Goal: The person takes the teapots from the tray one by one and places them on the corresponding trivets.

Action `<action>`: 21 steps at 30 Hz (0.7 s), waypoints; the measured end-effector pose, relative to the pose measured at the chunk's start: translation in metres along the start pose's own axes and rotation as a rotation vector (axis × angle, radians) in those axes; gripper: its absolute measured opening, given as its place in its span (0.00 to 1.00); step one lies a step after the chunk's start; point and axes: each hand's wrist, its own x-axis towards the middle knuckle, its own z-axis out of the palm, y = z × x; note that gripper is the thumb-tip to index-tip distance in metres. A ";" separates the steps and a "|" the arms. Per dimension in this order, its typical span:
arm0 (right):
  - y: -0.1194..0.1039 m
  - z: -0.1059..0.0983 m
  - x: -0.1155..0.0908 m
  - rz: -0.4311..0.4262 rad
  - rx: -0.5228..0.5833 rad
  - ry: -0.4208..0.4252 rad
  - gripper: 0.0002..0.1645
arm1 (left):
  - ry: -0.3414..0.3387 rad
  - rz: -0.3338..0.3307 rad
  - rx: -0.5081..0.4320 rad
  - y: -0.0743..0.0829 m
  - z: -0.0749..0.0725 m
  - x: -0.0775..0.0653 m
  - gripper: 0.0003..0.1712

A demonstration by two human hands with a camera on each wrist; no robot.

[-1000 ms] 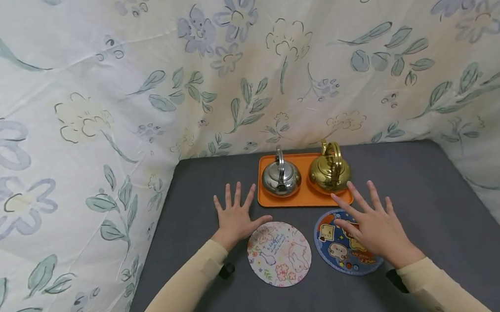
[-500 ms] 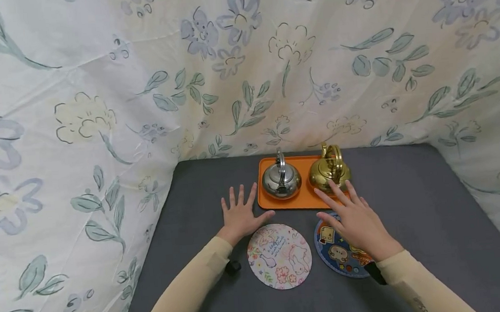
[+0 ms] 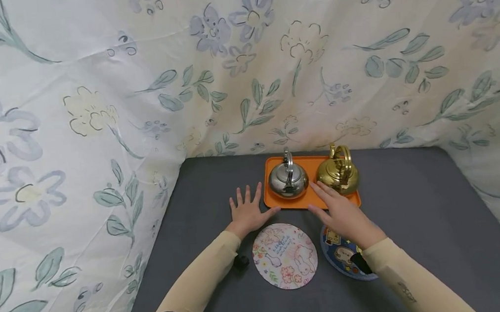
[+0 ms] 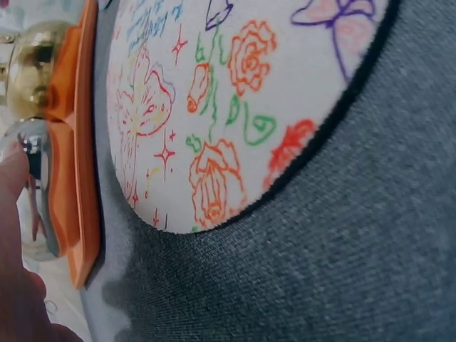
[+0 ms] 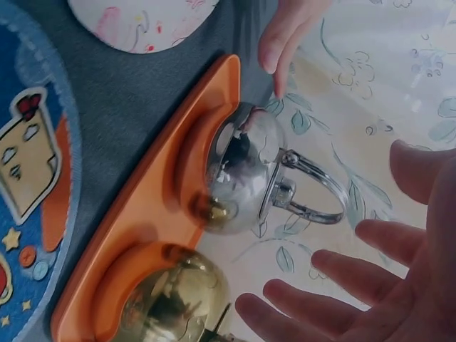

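I see the left hand (image 3: 250, 216) spread wide and empty, just left of the tray (image 3: 290, 204). The right hand (image 3: 346, 217), also empty with fingers straight, hovers near the gold kettle (image 3: 336, 172), on the tray's right; the silver kettle (image 3: 288, 180) stands left. Nearer me lie the pale mat (image 3: 286, 259), left, and blue mat (image 3: 342, 255), right.

Soft light, faint shadows, glints on silver kettle (image 5: 246, 167)
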 end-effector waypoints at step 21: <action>0.002 -0.016 0.050 0.008 0.053 0.007 0.47 | -0.016 -0.041 0.040 0.005 0.009 0.008 0.51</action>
